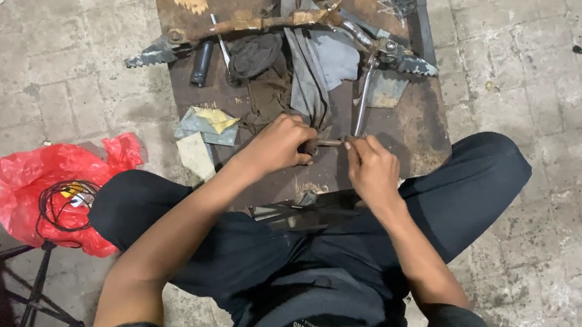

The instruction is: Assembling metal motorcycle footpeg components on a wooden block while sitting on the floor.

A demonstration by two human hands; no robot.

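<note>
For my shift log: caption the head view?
Both hands, left hand and right hand, grip a small metal rod over a rusty board.

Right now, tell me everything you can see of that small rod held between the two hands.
The small rod is short, thin and brownish, metal by its look, perhaps rusty. It lies roughly level above the rusty board. The left hand closes around one end, the right hand pinches the other; only the middle shows. Its ends are hidden.

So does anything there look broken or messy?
Yes. The metal footrest bar on the board is rusty, and rags lie crumpled beneath it. Both hands, left hand and right hand, hold a small rusty rod.
</note>
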